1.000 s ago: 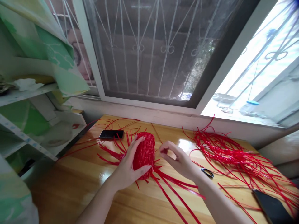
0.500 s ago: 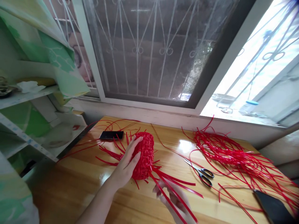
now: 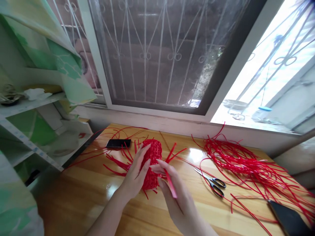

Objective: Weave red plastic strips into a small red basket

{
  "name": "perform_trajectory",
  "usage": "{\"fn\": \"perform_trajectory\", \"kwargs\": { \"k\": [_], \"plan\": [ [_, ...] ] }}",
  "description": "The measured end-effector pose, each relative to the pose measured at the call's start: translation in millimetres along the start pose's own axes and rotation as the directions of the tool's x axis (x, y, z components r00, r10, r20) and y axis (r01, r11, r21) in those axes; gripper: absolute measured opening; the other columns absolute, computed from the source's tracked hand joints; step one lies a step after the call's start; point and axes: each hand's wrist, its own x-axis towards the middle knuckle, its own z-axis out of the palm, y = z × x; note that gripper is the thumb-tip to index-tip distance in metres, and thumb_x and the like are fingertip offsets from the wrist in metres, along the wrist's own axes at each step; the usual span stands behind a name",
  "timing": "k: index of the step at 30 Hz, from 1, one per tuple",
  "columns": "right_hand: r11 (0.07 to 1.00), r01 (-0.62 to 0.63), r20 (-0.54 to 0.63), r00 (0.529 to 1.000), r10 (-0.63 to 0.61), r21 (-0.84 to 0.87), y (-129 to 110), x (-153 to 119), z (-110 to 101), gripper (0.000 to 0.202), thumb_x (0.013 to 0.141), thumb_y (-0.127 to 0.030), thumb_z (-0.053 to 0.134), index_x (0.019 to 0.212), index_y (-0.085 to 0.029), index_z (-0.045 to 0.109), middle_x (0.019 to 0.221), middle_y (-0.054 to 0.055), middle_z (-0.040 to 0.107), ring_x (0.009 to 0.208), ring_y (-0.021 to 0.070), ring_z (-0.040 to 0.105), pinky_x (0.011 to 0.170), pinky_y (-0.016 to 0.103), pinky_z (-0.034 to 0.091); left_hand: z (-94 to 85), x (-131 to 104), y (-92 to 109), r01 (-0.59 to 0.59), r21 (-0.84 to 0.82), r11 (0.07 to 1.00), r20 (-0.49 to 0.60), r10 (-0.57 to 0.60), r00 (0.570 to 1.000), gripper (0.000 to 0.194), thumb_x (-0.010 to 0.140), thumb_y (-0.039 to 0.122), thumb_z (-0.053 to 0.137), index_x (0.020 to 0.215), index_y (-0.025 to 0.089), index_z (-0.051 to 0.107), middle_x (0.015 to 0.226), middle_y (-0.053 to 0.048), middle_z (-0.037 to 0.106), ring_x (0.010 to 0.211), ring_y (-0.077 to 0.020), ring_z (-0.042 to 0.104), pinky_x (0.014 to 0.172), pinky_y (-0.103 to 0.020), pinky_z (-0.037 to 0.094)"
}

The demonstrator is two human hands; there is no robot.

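A red woven piece (image 3: pixel 153 151), rounded and upright in outline, rests on the wooden table with loose red strands sticking out on both sides. My left hand (image 3: pixel 136 168) is wrapped against its left side, thumb and fingers on the weave. At its right side is my right hand (image 3: pixel 173 186), fingers bent around red strands near the weave; a pinkish-red strand end (image 3: pixel 172 186) shows across the fingers. Black-handled scissors (image 3: pixel 212 182) lie partly open to the right. Beyond them spreads a tangled heap of red strands (image 3: pixel 236 159).
A black phone (image 3: pixel 118 143) lies at the table's back left. Another dark flat object (image 3: pixel 287 216) is at the right front corner. White shelves (image 3: pixel 31 149) and a patterned curtain (image 3: pixel 71 68) stand left; a barred window (image 3: pixel 157 59) rises behind the table (image 3: pixel 137 216).
My right hand has moved up and left from the lower right to the side of the woven piece. Strands that pointed down right now point up right. My left hand stays nearly still.
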Motion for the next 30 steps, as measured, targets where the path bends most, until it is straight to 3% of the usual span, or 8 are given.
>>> {"fn": "perform_trajectory", "kwargs": {
  "k": [2,5,8,16,19,22,25,30],
  "plan": [
    [0.968,0.119,0.078,0.991,-0.104,-0.220,-11.6,16.9,-7.1,0.047,0.095,-0.009,0.040,0.140,-0.023,0.038,0.125,0.011,0.062,0.115,0.0220,0.058,0.099,0.038,0.050,1.2,1.0,-1.4,-0.002,0.007,1.000,0.001,0.002,1.000,0.050,0.101,0.045,0.032,0.150,0.035,0.028,0.164,0.002,0.021,0.153,-0.0215,0.009,0.124,-0.046,0.012],
    [0.897,0.237,0.233,0.960,-0.156,-0.373,-27.2,43.5,-24.8,0.026,0.094,-0.008,0.039,0.104,-0.017,0.060,0.085,0.009,0.068,0.091,0.0242,0.060,0.083,0.038,0.051,3.0,1.6,-2.8,-0.027,0.023,0.999,0.004,0.027,1.000,0.050,0.101,0.045,0.034,0.150,0.035,0.029,0.164,0.001,0.022,0.152,-0.0223,0.012,0.124,-0.047,0.013],
    [0.897,0.192,0.369,0.929,-0.035,-0.398,-31.6,73.5,-46.6,0.030,0.096,-0.014,0.041,0.071,-0.017,0.057,0.069,0.005,0.059,0.072,0.0185,0.055,0.065,0.031,0.045,4.2,1.4,-2.2,-0.042,0.030,0.999,-0.003,0.042,0.999,0.050,0.100,0.044,0.036,0.149,0.035,0.031,0.163,0.002,0.025,0.152,-0.0218,0.013,0.124,-0.046,0.012],
    [0.988,-0.056,0.621,0.772,0.134,-0.144,12.0,126.4,-56.5,0.022,0.095,-0.027,0.050,0.085,-0.018,0.067,0.081,0.001,0.066,0.074,0.0134,0.057,0.069,0.025,0.043,1.6,-9.0,-14.9,0.017,-0.118,0.993,0.063,-0.009,0.998,0.048,0.100,0.045,0.036,0.148,0.042,0.033,0.163,0.008,0.023,0.153,-0.0217,0.006,0.125,-0.046,0.006],
    [0.972,-0.171,0.593,0.770,0.235,-0.163,17.7,128.6,-45.1,0.014,0.090,-0.028,0.055,0.093,-0.018,0.064,0.081,0.000,0.069,0.070,0.0132,0.058,0.065,0.025,0.042,2.1,-13.3,-18.3,0.021,-0.156,0.988,0.093,-0.006,0.996,0.061,0.095,0.046,0.049,0.151,0.039,0.026,0.166,0.003,0.015,0.152,-0.0280,0.009,0.124,-0.050,0.009],
    [0.960,-0.226,0.571,0.771,0.281,-0.167,13.0,128.8,-35.8,0.039,0.085,-0.022,0.058,0.123,-0.021,0.049,0.085,-0.001,0.073,0.071,0.0139,0.061,0.066,0.025,0.043,7.3,-13.7,-11.3,0.022,-0.171,0.985,0.067,-0.010,0.998,0.091,0.087,0.043,0.064,0.155,0.035,0.005,0.166,-0.006,0.013,0.151,-0.0310,0.015,0.122,-0.052,0.018],
    [0.972,-0.150,0.571,0.788,0.228,-0.181,7.7,129.9,-31.8,0.048,0.086,-0.015,0.055,0.131,-0.021,0.038,0.084,-0.001,0.073,0.075,0.0154,0.062,0.071,0.027,0.044,15.6,-11.3,-2.3,0.081,-0.176,0.981,-0.031,-0.088,0.996,0.118,0.075,0.040,0.077,0.153,0.033,-0.011,0.162,-0.014,0.021,0.149,-0.0318,0.022,0.119,-0.054,0.025],
    [0.962,0.208,0.695,0.719,-0.029,-0.175,10.9,132.5,-43.9,0.022,0.091,-0.009,0.048,0.098,-0.021,0.065,0.097,0.002,0.070,0.092,0.0159,0.060,0.081,0.028,0.045,25.1,-11.9,-4.1,0.075,-0.169,0.983,-0.112,-0.095,0.989,0.115,0.077,0.040,0.074,0.152,0.033,-0.013,0.159,-0.015,0.026,0.146,-0.0312,0.030,0.117,-0.055,0.028]
  ]
}}
